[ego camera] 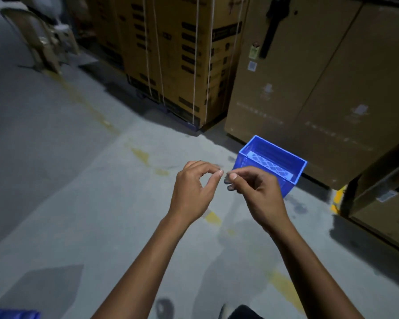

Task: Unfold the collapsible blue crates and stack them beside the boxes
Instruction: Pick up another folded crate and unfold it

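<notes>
**Item 1: blue crate** [275,157]. One piece, unfolded, walls upright, open top. It stands on the floor [78,180] just beside the foot of the tall cardboard box [297,88]. Nothing is stacked on it.

**Item 2: blue object** [12,314]. Lies at the lower left edge of view and is mostly cut off. Judged to be further crate stock; whether it is folded cannot be told.

**Item 3: strapped boxes** [182,65]. Stand on a pallet, left of the tall box.

**Item 4: chair** [44,42]. Far left, well apart from the work.

**Progress:** judged early. One crate is opened and placed, and no stack has begun. The remaining crates are to be fetched, opened and set on top of it.

**Left hand** [194,189]. Raised in front of the body over the floor, forearm extended. Grip: thumb and forefinger curled into a ring with tips pressed together. Nothing is seen between them.

**Right hand** [258,192]. Raised level with the left, partly covering the crate's near corner but not touching it. Grip: thumb and forefinger pressed together, other fingers curled under. No object is visible in it. The fingertips of the two hands nearly meet.
</notes>
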The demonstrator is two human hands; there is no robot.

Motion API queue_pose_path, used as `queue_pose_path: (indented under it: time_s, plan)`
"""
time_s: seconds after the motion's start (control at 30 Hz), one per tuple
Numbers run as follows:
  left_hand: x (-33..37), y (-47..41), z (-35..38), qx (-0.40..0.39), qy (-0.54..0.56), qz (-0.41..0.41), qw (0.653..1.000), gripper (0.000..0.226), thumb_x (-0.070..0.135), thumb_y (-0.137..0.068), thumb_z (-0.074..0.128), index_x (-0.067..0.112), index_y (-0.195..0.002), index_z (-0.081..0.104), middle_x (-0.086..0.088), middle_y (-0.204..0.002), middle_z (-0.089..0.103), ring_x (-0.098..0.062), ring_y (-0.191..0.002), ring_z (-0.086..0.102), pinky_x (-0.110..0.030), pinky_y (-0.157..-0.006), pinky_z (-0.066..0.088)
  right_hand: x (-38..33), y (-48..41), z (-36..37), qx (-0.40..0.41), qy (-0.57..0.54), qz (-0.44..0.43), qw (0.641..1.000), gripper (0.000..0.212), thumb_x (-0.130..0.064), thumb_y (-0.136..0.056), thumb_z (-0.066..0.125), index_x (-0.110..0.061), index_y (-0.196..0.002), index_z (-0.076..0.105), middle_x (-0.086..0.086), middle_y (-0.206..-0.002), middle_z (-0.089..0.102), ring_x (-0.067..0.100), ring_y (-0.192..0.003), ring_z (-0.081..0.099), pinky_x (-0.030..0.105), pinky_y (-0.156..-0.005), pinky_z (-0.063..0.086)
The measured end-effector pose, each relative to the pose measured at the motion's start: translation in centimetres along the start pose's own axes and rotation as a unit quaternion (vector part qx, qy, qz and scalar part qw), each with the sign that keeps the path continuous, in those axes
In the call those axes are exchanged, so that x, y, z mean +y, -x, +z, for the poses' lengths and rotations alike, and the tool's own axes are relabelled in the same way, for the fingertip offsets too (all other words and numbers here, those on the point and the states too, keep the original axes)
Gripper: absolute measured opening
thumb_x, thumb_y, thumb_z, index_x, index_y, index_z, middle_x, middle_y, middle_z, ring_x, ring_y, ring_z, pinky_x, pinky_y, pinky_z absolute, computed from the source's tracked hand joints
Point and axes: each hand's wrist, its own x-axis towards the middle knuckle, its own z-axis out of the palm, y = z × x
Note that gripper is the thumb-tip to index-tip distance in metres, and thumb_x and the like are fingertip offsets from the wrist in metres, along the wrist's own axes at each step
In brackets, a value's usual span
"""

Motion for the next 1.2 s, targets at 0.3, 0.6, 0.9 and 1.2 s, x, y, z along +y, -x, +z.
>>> queue_pose_path:
  time_s: [0.3,0.6,0.9,1.2]
  plan:
    - [3.5,9.6,-6.7,0.058,0.016,-0.032,0.998,0.005,0.021,-0.086,0.069,0.020,-0.083,0.073,0.013,-0.085,0.070,-0.008,-0.091,0.064,-0.037,-0.077,0.055,-4.8,9.3,3.6,-0.071,-0.010,-0.032,0.997,0.011,-0.012,-0.093,0.063,-0.011,-0.092,0.074,0.002,-0.081,0.074,0.015,-0.077,0.071,0.021,-0.069,0.054]
    - [7.1,24.8,-10.9,0.087,-0.005,-0.130,0.988,0.006,0.019,-0.086,0.069,0.020,-0.082,0.073,0.013,-0.082,0.071,-0.010,-0.090,0.066,-0.037,-0.080,0.056,-5.9,22.3,5.9,-0.143,-0.091,0.001,0.986,0.012,-0.009,-0.093,0.063,-0.008,-0.086,0.073,0.005,-0.080,0.074,0.019,-0.077,0.071,0.018,-0.067,0.050]
    - [8.8,37.9,-17.4,0.112,-0.048,-0.216,0.969,0.009,0.027,-0.086,0.065,0.024,-0.082,0.071,0.017,-0.081,0.071,-0.007,-0.086,0.067,-0.042,-0.079,0.056,-7.3,33.2,11.6,-0.227,-0.111,0.040,0.967,0.016,-0.009,-0.091,0.064,-0.011,-0.078,0.073,0.004,-0.076,0.073,0.019,-0.074,0.071,0.022,-0.068,0.050]
    - [10.4,49.3,-28.1,0.214,-0.115,-0.248,0.938,0.006,0.022,-0.087,0.069,0.024,-0.082,0.071,0.020,-0.082,0.070,0.001,-0.085,0.065,-0.033,-0.079,0.054,-13.2,42.0,19.7,-0.294,-0.141,0.009,0.945,0.015,-0.007,-0.091,0.063,-0.005,-0.080,0.072,0.007,-0.075,0.074,0.020,-0.071,0.071,0.017,-0.064,0.049]
